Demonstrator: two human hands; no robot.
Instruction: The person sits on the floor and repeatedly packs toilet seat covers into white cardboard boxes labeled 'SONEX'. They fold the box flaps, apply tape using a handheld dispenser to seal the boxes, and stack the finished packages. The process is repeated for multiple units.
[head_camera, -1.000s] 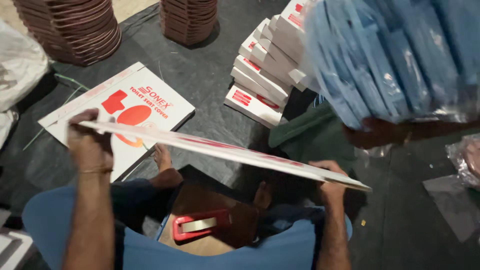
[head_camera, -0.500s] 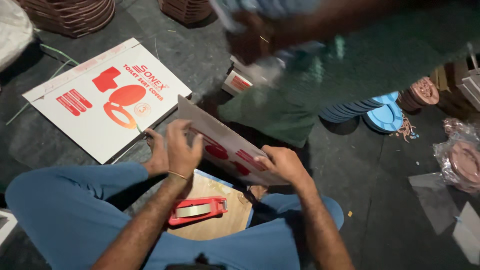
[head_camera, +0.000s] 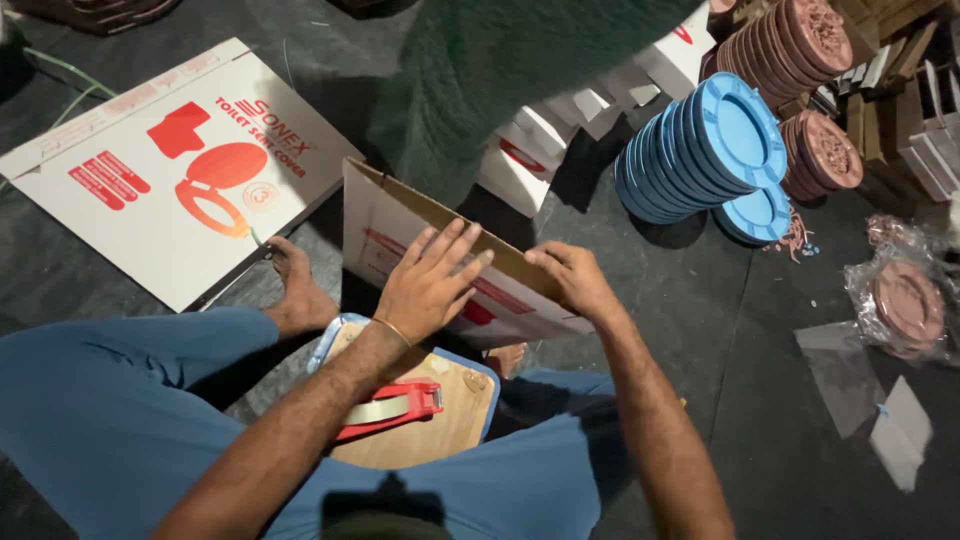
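Note:
A white cardboard carton with red print (head_camera: 400, 225) stands half unfolded on the dark floor in front of me, its brown inner side showing along the top edge. My left hand (head_camera: 432, 280) lies flat on its near panel, fingers spread. My right hand (head_camera: 572, 280) grips the carton's upper right edge. On my lap rests a wooden board (head_camera: 440, 420) with a red tape dispenser (head_camera: 395, 408) on it.
A flat white printed carton (head_camera: 170, 165) lies at the left. Another person's green garment (head_camera: 500, 70) hangs over the top middle. Stacks of blue round lids (head_camera: 700, 150) and brown ones (head_camera: 790, 50) stand at the right, with folded white cartons (head_camera: 560, 130) and plastic wrappers (head_camera: 905, 300).
The carton went from a flat sheet held up in both hands to a half-opened box on the floor. The other person's stack of blue lids now rests on the floor at right.

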